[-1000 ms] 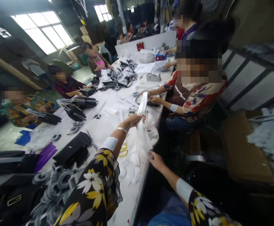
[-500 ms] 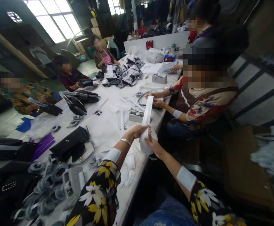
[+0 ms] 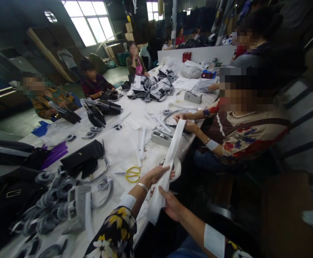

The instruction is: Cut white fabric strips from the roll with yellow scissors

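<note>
A long white strip (image 3: 176, 138), like soft paper or wrapping sheet, slants from near the co-worker's hands down toward me. My left hand (image 3: 156, 175) is closed around its middle from the left side. Lower down, my right hand (image 3: 171, 205) grips the strip with the thumb on top. The strip's wider lower end hangs over the table edge. Just left of my left hand lie yellow-handled scissors (image 3: 132, 174). Behind the strip is a round white dish or roll (image 3: 177, 166), partly hidden. A grey tape dispenser (image 3: 160, 138) stands a little farther off.
Coiled grey straps (image 3: 51, 200) and another tape dispenser (image 3: 77, 208) lie at the near left. A black bag (image 3: 82, 157) and purple sheets (image 3: 55, 154) sit beyond. Wrapped bags (image 3: 153, 84) are heaped at the far end. A co-worker (image 3: 242, 132) sits close on the right; others sit around the table.
Both hands have drawn nearer to me with the strip, and more of its length shows. The yellow-handled scissors have come into view. The camera has turned slightly left.
</note>
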`<state>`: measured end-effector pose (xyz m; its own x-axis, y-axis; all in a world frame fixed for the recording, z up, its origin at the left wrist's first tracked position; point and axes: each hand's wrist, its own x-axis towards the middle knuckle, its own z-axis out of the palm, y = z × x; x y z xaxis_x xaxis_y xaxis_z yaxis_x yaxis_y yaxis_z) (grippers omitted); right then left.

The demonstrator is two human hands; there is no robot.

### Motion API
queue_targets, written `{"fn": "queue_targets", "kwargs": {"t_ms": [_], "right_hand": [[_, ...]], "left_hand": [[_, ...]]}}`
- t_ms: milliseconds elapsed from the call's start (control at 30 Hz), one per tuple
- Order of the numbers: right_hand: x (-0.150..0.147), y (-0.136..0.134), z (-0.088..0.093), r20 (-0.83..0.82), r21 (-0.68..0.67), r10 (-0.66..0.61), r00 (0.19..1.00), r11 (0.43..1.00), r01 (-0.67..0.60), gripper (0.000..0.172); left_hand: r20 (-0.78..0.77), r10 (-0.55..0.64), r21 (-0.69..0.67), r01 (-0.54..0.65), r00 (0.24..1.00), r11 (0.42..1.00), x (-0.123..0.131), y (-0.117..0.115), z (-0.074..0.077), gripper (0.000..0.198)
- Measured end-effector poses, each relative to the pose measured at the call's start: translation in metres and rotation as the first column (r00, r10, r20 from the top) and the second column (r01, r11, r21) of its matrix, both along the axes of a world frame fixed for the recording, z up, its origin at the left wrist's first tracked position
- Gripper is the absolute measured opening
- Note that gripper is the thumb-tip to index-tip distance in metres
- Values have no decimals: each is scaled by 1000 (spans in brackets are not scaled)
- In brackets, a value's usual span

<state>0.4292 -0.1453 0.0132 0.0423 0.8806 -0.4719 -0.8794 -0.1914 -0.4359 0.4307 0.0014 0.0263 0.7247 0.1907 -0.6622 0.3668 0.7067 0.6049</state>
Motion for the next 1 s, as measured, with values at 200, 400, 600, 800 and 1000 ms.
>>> {"fn": "queue_targets", "kwargs": {"t_ms": [200,400,600,800,1000], "right_hand": [[-5,-11,-15,-12,-15,89,996,996,-89,45],[-14,-10,-29,25,-116,104,994,988,-100,45],[-14,-30,-34,317,-185,454,833,891,-415,49],[40,-45,-10,680,-301,636,366,696,-652,38],[96,7,16,875,-194,329,356,910,-366,37]], "left_hand": [[-59,-107,129,114,992,985,-46,-22,-20,41],[-34,-94,165,98,995,981,-73,-39,-23,41],[-34,-20,197,27,999,980,-78,-48,-24,42],[48,93,111,-98,994,989,-74,-55,-42,41],[56,219,91,-223,974,971,-70,-69,-57,47]]}}
